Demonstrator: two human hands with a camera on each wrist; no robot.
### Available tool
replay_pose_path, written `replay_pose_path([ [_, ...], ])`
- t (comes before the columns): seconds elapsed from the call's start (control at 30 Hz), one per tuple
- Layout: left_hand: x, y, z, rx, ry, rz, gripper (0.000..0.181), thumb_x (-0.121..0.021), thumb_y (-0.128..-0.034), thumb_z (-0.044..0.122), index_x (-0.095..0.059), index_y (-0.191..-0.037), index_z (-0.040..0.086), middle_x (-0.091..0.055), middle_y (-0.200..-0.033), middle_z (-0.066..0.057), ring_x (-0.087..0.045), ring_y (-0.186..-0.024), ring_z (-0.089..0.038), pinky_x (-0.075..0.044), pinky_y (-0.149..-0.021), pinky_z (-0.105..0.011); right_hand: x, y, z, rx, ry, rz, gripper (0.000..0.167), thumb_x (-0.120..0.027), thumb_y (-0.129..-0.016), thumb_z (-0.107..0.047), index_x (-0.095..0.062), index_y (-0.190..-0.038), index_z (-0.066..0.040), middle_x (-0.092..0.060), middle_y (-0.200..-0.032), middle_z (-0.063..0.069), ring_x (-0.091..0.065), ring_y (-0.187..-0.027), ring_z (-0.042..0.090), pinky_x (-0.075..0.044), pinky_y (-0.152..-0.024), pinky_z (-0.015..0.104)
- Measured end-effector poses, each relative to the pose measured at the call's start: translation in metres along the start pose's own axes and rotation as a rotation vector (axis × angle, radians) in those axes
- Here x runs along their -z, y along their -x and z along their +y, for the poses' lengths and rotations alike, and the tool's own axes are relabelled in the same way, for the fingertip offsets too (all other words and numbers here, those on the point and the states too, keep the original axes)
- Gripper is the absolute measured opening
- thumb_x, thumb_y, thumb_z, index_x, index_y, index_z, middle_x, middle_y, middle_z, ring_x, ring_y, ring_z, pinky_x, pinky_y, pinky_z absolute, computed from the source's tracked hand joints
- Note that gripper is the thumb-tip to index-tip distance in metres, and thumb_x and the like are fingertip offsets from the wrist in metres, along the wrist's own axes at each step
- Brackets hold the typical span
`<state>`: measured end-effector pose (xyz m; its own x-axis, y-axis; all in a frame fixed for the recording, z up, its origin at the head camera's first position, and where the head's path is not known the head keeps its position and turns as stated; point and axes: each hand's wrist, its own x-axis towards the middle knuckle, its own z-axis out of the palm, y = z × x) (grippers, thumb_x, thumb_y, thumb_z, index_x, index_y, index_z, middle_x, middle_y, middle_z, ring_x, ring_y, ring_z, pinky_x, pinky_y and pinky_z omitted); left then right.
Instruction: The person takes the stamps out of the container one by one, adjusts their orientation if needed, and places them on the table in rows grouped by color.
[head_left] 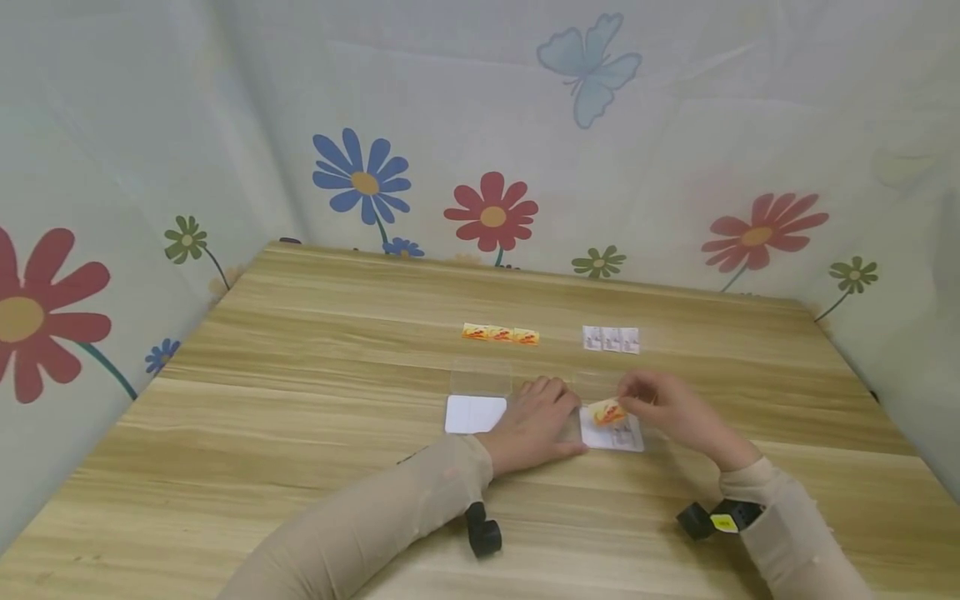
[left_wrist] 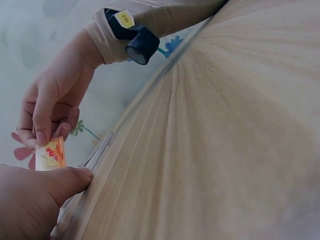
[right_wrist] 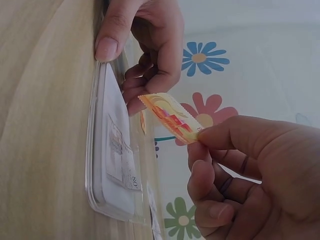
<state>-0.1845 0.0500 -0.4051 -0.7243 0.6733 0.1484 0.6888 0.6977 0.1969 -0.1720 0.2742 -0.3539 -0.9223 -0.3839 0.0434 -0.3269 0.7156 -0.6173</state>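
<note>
My right hand [head_left: 678,415] pinches an orange-and-yellow postage stamp [right_wrist: 170,117] by one end between thumb and fingertip. The stamp tilts above a small clear case with a white insert [head_left: 592,438]. Its lid lies folded back. On that insert rests a pale grey stamp [right_wrist: 120,152] marked 80. My left hand [head_left: 534,423] lies palm down between this case and another, its thumb touching the right case's near left edge. Left of it sits the other case with a white insert [head_left: 471,414], partly covered by the left hand, its clear lid [head_left: 480,377] folded back.
Farther back on the wooden table [head_left: 337,333] lies a row of three orange-and-yellow stamps [head_left: 500,334]. To its right is a row of three pale stamps [head_left: 611,340]. A flowered cloth [head_left: 450,100] hangs behind the table.
</note>
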Motion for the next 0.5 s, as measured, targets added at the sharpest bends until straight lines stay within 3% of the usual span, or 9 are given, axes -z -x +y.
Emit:
replay_pose_path([
  [0.5,-0.0007,-0.0006,-0.0016,-0.003,-0.001,-0.008,0.057,-0.062,-0.084,0.06,-0.059,-0.123,0.018,-0.055,-0.118,0.002,-0.049,-0.112,-0.015,-0.04,-0.1,-0.032,0.0019,0.0009,0.0077,-0.026,-0.127,-0.01,0.008,-0.061,-0.093,-0.014,-0.064,-0.096,-0.007,-0.066,-0.093,0.006,-0.058,-0.084,0.005,-0.048,-0.074,0.023],
])
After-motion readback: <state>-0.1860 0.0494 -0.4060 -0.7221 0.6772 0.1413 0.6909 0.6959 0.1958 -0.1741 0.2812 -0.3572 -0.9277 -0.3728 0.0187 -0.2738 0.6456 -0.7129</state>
